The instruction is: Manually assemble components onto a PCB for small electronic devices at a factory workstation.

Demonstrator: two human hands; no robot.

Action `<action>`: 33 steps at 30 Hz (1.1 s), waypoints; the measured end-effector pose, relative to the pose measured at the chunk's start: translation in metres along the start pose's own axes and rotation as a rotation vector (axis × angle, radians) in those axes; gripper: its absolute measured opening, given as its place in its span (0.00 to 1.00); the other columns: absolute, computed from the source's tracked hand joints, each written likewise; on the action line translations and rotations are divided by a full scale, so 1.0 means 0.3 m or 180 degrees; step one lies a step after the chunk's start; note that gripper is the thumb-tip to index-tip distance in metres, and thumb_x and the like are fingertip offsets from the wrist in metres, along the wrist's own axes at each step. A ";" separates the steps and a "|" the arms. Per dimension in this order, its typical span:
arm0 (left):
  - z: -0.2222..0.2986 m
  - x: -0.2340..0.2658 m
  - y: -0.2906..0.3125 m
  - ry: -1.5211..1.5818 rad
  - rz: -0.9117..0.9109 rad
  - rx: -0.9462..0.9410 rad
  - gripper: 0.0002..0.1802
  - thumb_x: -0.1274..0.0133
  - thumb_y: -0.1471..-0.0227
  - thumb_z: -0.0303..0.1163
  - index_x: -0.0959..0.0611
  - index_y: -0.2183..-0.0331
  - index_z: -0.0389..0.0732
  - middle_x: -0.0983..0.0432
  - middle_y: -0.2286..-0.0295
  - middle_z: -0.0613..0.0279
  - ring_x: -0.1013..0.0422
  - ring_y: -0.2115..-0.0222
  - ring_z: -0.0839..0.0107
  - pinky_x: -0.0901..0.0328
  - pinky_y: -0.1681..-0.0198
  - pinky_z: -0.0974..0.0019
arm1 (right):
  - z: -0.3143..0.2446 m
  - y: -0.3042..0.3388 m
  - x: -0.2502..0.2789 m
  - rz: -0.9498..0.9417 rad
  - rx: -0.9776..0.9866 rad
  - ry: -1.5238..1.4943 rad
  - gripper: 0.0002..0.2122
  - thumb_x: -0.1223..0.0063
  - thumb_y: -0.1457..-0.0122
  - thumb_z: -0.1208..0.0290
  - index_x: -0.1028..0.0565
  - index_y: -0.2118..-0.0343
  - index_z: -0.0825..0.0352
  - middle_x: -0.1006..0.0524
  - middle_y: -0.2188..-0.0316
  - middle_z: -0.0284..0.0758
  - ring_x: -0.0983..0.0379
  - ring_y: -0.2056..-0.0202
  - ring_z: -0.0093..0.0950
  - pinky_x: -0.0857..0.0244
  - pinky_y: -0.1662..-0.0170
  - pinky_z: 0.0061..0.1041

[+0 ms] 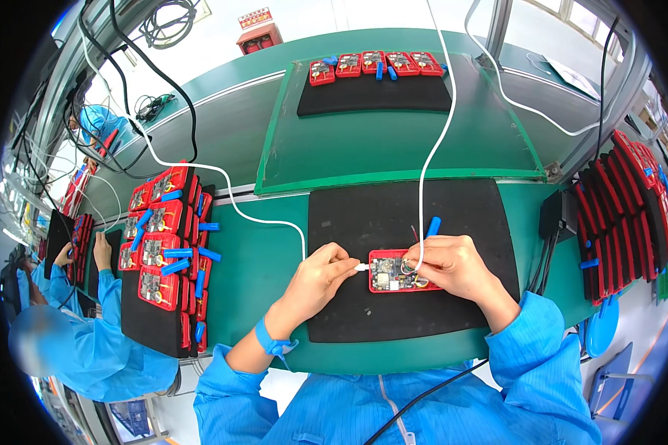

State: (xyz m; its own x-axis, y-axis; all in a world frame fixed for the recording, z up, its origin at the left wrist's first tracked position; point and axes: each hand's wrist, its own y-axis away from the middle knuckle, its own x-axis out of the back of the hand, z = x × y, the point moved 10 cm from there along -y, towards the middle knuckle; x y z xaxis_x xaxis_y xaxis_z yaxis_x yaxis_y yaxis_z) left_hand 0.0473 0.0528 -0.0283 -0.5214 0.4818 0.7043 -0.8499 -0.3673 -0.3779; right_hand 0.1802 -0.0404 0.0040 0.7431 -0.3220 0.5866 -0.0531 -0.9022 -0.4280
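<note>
A green circuit board (384, 276) sits in a shallow red tray (401, 290) on a black mat (416, 320). My left hand (315, 280), with a blue band at the wrist, pinches a white cable plug (361, 267) at the board's left edge. How deep the plug sits cannot be made out. Over the board's right part, my right hand (459, 271) has its fingertips closed around the end of a hanging white cable (424, 185); its tip is hidden. A blue cylindrical piece (433, 225) sticks out just beyond that hand.
Stacked red trays with boards (159, 252) stand on the left, and more stacks (623, 215) at the right. Several trays (373, 63) line a black pad (371, 96) at the back. Another white cable (263, 220) crosses from the left. A co-worker (89, 348) works at far left.
</note>
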 end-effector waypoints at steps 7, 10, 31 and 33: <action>-0.007 0.006 -0.005 0.0222 0.0069 0.0025 0.11 0.39 0.58 0.20 0.16 0.67 0.37 0.28 0.74 0.60 0.28 0.76 0.69 0.34 0.75 0.68 | -0.002 0.002 0.000 0.0024 0.0073 0.0013 0.05 0.41 0.52 0.79 0.21 0.71 0.70 0.21 0.73 0.39 0.23 0.73 0.34 0.28 0.69 0.27; -0.004 0.003 -0.013 0.0136 0.0006 -0.0009 0.11 0.39 0.58 0.19 0.16 0.67 0.37 0.28 0.74 0.60 0.28 0.76 0.68 0.34 0.75 0.67 | 0.000 0.004 0.000 0.0004 0.0025 0.0037 0.05 0.41 0.52 0.80 0.21 0.71 0.71 0.21 0.73 0.39 0.22 0.72 0.34 0.28 0.69 0.28; 0.052 -0.036 -0.048 -0.0171 -0.0463 -0.0462 0.09 0.43 0.55 0.21 0.23 0.68 0.34 0.32 0.71 0.56 0.32 0.68 0.58 0.35 0.66 0.60 | -0.001 0.013 0.006 0.0061 0.0089 0.0044 0.05 0.41 0.53 0.80 0.21 0.71 0.71 0.20 0.73 0.39 0.22 0.72 0.34 0.28 0.69 0.28; 0.047 -0.033 -0.050 -0.0117 -0.0486 -0.0431 0.09 0.43 0.55 0.20 0.23 0.68 0.34 0.32 0.71 0.56 0.32 0.68 0.58 0.35 0.66 0.60 | 0.001 0.010 0.002 0.0044 0.0071 0.0012 0.05 0.41 0.53 0.79 0.22 0.71 0.71 0.21 0.73 0.39 0.23 0.73 0.34 0.28 0.70 0.28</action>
State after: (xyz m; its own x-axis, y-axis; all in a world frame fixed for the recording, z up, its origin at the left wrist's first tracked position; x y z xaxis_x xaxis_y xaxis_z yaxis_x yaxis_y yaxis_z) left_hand 0.0663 0.0424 -0.0211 -0.3846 0.4933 0.7802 -0.9227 -0.1805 -0.3407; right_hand 0.1808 -0.0433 0.0030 0.7398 -0.3355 0.5832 -0.0484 -0.8911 -0.4512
